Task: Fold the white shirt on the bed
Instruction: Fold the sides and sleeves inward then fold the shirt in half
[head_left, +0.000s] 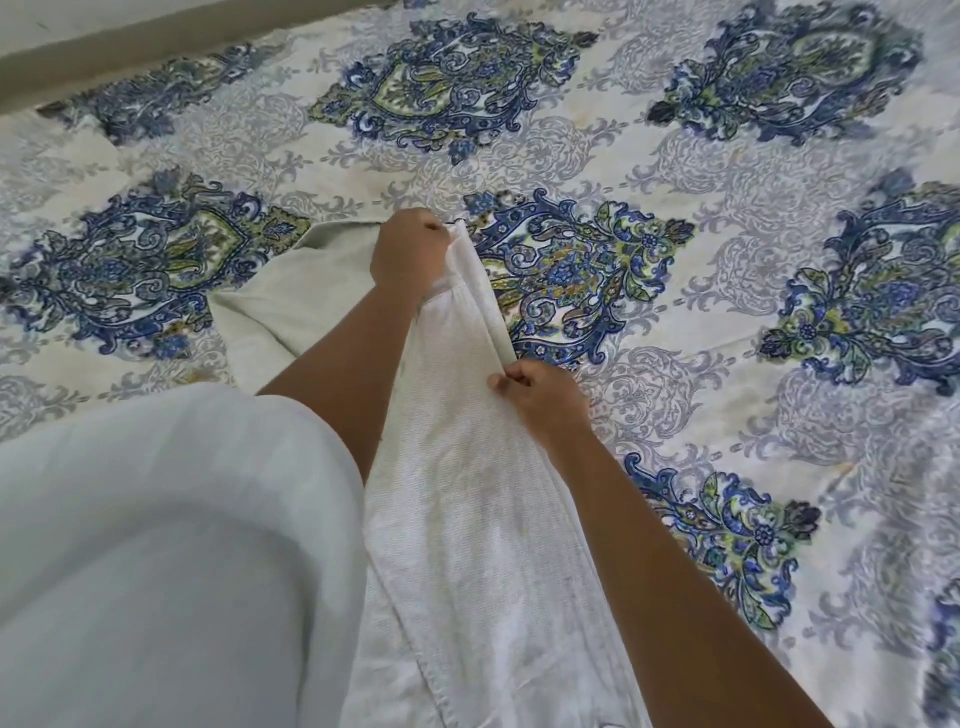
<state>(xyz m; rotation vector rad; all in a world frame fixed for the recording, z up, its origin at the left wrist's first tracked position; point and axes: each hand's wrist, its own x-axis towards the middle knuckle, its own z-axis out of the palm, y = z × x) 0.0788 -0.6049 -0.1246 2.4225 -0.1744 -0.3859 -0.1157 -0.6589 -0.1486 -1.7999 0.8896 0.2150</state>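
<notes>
The white shirt (467, 509) lies lengthwise on the patterned bed, running from the near edge toward the middle. Its right edge is lifted into a raised fold. My left hand (410, 254) grips the far end of that fold, fingers curled around the cloth. Nearer to me, my right hand (540, 395) pinches the same folded edge. A part of the shirt (291, 301) spreads flat to the left, behind my left forearm. My own pale garment hides the shirt's near left side.
The bedspread (727, 208), white with blue and green floral medallions, stretches far to the right and beyond the hands. The bed's far edge (130, 57) runs along the upper left. My pale clothing (156, 545) fills the lower left.
</notes>
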